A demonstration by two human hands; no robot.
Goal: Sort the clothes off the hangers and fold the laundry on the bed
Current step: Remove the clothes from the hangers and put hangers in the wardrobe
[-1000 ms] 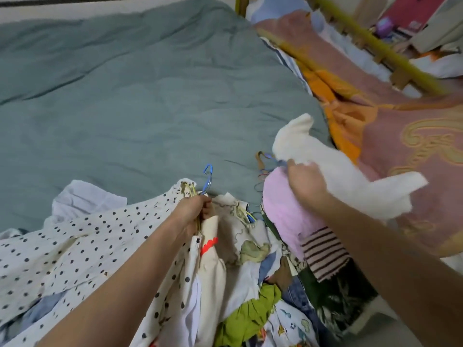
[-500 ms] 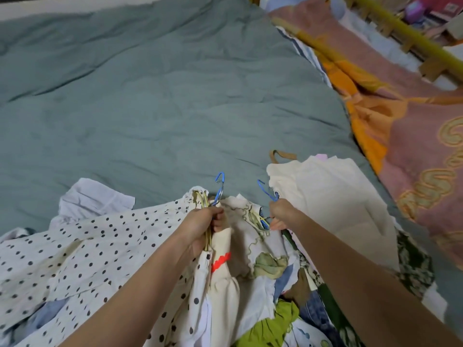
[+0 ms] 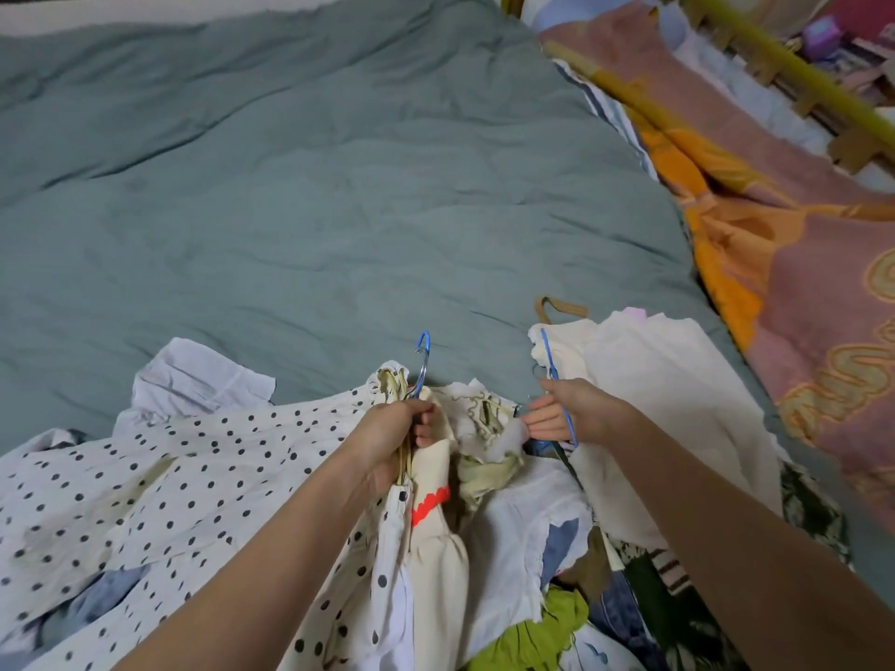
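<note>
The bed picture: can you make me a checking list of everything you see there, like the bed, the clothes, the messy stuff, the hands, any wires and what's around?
Surface: grey-green quilt spread over the bed, wrinkled.
Job's things: clothes pile at the near edge; polka-dot garment on the left; cream garment on the right; blue hanger hook sticking up from the pile.
Clutter: pink and orange blanket along the right side.
Grippers: left hand grips a bundle of hangers; right hand has its fingers stretched out toward the pile, a blue wire hanger across it.
Cables: nothing seen.
Surroundings: yellow rail at the far right.
</note>
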